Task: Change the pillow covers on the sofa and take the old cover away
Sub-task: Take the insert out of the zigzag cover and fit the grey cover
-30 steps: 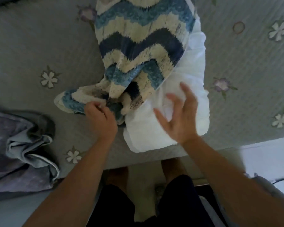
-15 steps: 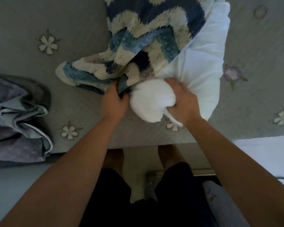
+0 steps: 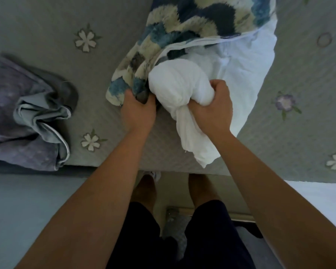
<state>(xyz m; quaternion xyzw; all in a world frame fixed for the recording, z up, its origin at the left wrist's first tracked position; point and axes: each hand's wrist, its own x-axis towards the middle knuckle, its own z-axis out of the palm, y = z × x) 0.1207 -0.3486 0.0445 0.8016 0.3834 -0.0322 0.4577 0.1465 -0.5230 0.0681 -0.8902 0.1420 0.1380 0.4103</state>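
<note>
Judging the risks first, I think the bunched corner of the white pillow [image 3: 246, 66] can spring open before it enters the zigzag cover [image 3: 182, 30]. My right hand [image 3: 209, 108] squeezes only a narrow neck of it, with fingers curled tight, and the filling above swells into a round ball. The loose tail hanging at 6 o'clock of that hand can also catch on the opening. My left hand [image 3: 138, 107] grips the edge of the cover with curled fingers. If this grip slips, the mouth closes and the corner meets only fabric. A hard push may also drag the pillow off the front edge of the sofa [image 3: 47, 20].

The zigzag cover lies at 12 o'clock of the view. It is fluffy and crumpled, with dark blue, teal and cream waves, and its pale lining shows along the opening. The pillow lies at 1 o'clock, wrinkled, its far part under the cover. 1 crumpled purple-grey cover [image 3: 27, 117] lies well apart at 9 o'clock. It is probably the old cover, not yet taken away.
</note>
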